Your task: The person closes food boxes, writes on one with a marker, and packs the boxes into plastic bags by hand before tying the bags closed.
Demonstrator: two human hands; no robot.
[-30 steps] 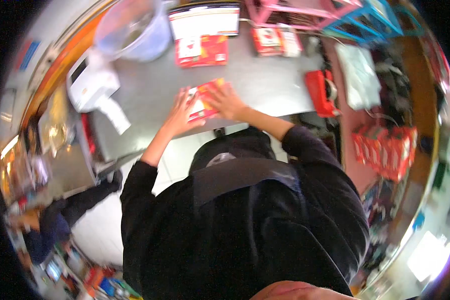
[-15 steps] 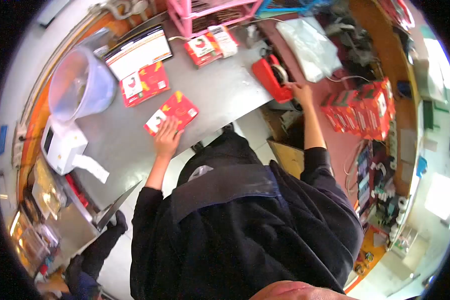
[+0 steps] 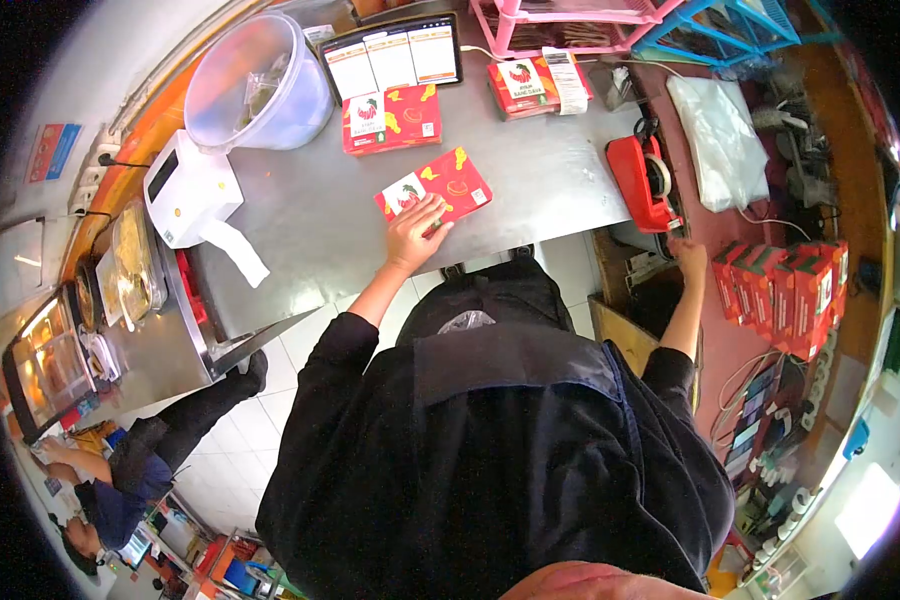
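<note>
Right now, left hand: the left hand (image 3: pixel 417 232) lies on top of a flat red cardboard box (image 3: pixel 456 180) with yellow shapes and a white panel, fingers extended over the white-panel end, not clamped.
Box under it: on the metal counter (image 3: pixel 300 210), close to the middle of the near edge, set at a slant.
Right hand: the right hand (image 3: pixel 688 258), well apart from the left, is at the near end of a red tape dispenser (image 3: pixel 629 172), fingers bent; I cannot tell whether they close on tape.
Tape dispenser: at the right edge of the counter, by the near corner, a roll in it.
Printer: a white label printer (image 3: pixel 178 205) by the left edge, a paper strip curling out.
Side surface: right of the counter, a reddish-brown surface (image 3: pixel 698 335) bears a row of upright red boxes (image 3: pixel 785 290) and, farther off, clear plastic bags (image 3: pixel 718 140).
Second box: a red box (image 3: pixel 410 118) just before the tablet (image 3: pixel 395 60), whose screen is lit.
Far left corner: a translucent plastic tub (image 3: pixel 305 95).
Far edge: a red box with a white slip (image 3: pixel 515 100), before a pink plastic rack (image 3: pixel 518 35); a blue rack (image 3: pixel 720 40) is beside it.
Beyond the left edge: another person (image 3: pixel 135 485).
</note>
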